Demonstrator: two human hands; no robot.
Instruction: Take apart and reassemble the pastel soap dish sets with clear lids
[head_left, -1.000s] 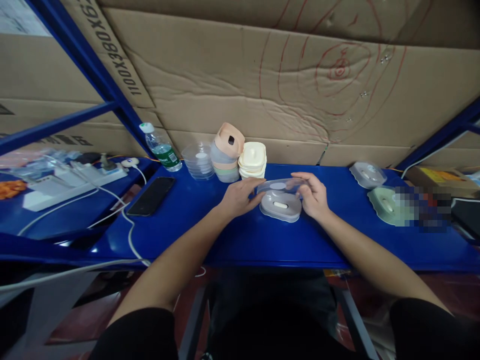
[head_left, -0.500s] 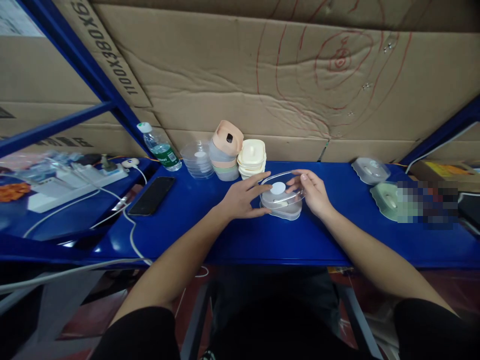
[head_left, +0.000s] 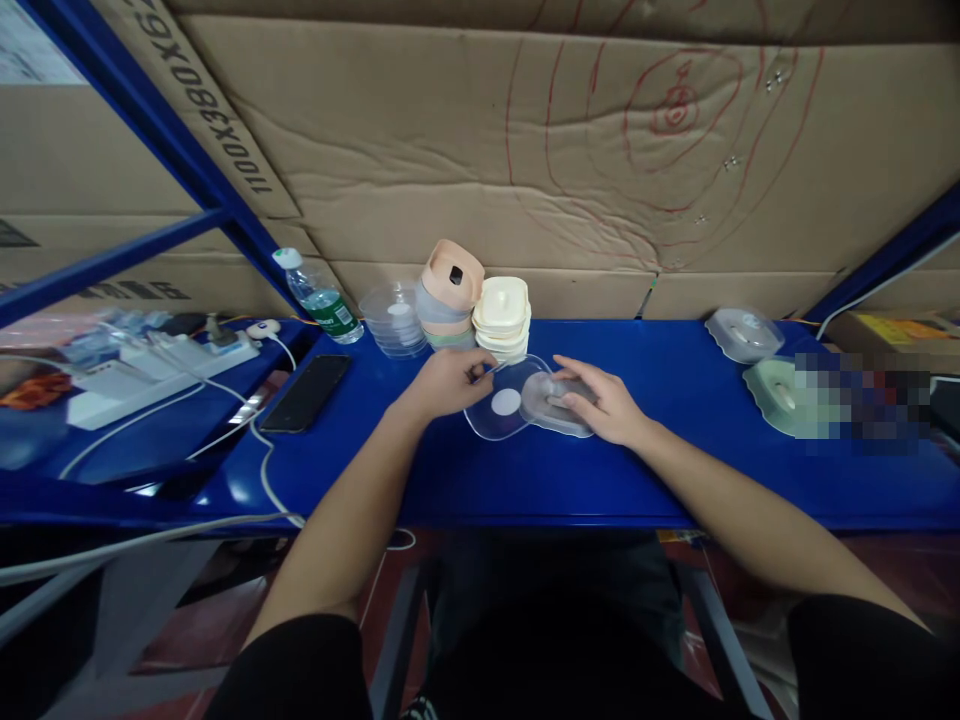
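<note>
A blue metal desk (head_left: pixel 480 490); on it, a clear rounded-square plastic dish with a white round label (head_left: pixel 489 420), its rim pinched by the left hand's (head_left: pixel 454 383) fingers; just beside, a greyish translucent scalloped lid (head_left: pixel 541 408) under the right hand's (head_left: pixel 604 405) spread fingers.

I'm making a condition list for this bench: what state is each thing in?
Clear piece with white disc: rim in the left hand.
Grey piece: on the table, under the right hand's fingers.
Bottle: capped, partly filled.
Phone: screen dark.
Clear bowls: nested.
Coloured bowls: stacked, peach top one tilted.
Cream pieces: stacked.
Power strip: plugs in.
</note>
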